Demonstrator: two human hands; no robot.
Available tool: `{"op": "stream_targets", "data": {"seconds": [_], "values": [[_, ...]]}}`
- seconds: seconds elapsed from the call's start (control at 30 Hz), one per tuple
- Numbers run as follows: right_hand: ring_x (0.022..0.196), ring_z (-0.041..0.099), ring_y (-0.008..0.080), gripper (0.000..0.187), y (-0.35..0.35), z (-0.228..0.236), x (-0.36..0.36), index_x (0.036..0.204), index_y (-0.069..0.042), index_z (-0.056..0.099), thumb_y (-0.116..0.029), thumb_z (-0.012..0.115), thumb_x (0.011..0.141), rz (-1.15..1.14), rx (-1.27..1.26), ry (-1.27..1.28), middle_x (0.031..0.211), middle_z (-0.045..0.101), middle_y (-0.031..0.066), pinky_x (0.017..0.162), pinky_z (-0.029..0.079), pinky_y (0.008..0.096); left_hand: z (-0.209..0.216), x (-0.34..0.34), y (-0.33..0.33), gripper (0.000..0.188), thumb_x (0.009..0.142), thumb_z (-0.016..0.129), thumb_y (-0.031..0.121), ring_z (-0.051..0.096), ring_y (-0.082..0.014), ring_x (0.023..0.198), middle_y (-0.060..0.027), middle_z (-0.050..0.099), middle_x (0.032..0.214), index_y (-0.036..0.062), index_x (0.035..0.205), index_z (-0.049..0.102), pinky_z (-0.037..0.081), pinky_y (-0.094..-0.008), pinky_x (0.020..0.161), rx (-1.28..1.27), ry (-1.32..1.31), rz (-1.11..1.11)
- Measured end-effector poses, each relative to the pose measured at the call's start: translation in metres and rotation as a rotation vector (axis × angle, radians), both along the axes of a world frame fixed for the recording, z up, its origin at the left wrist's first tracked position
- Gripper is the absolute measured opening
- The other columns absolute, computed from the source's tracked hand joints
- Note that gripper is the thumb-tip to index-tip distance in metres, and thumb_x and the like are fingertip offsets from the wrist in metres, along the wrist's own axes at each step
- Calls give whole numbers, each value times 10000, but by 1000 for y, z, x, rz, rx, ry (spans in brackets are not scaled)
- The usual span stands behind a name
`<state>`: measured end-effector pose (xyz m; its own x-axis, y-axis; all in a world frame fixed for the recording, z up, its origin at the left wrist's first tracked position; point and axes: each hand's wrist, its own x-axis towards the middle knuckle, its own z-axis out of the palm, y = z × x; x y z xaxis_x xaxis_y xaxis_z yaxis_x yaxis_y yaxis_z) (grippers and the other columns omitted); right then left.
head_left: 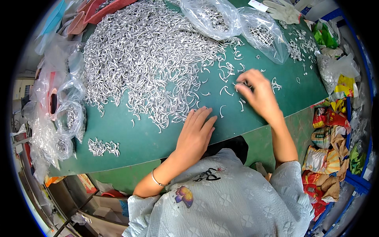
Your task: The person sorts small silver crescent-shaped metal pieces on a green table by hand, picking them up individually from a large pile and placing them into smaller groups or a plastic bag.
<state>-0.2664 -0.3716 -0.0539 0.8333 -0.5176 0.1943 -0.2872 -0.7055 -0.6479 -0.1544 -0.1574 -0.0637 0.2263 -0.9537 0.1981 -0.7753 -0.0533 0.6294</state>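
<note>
A large heap of small curved silver metal pieces [146, 59] covers the far left and middle of the green table [252, 114]. My left hand [195, 132] lies flat at the heap's near right edge, fingers stretched out and touching pieces there. To the right, my right hand [258, 93] is curled over the tabletop, thumb and fingers drawn together. What sits between those fingertips is mostly hidden, though metal shows beside them. Loose curved pieces [226, 91] are scattered between the heap and my right hand.
Clear plastic bags of metal parts [262, 35] stand at the far right, near a glove [282, 11]. More bags [71, 114] line the left edge. A small group of pieces [103, 147] lies near left. Coloured sacks [321, 158] fill a blue rack on the right.
</note>
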Motion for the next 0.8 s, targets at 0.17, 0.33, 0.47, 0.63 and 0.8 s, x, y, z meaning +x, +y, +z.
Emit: {"op": "stream_targets", "data": {"seconds": [0.17,0.33,0.47,0.63,0.8], "values": [[810,486,293,140,26,-20,11,799,-28,553,-85,675,757,36,-285,45,801,504,99,708,371,390,-1,-8,-2,367,817,616,9,525,-307,1140,-151,538,1210,18,1178,551,411,-464,983,-30,242,-44],[849,504,288,136,48,10,-2,840,-20,571,-71,673,768,328,121,14,873,550,95,778,395,371,-2,-18,2,371,959,485,128,550,-193,1070,-130,560,1170,-15,1297,433,461,-331,908,27,1881,152],[870,506,276,197,29,5,5,911,-25,594,-85,690,749,313,6,-24,893,556,81,792,401,370,-35,-22,11,309,987,423,164,586,-183,954,-112,603,1053,-44,1205,490,481,-317,847,-51,2291,35],[915,490,277,151,15,-19,21,866,-22,569,-59,664,754,159,-277,120,941,535,95,768,400,371,-18,-25,9,284,970,444,134,608,-202,918,-108,624,993,-46,1179,513,490,-328,862,75,2099,141],[856,525,310,73,47,-4,4,828,-7,554,-7,606,776,360,13,-60,841,531,113,749,429,407,7,-28,-4,292,960,466,133,608,-204,962,-104,622,983,-43,1187,510,484,-331,905,-92,2142,507]]}}
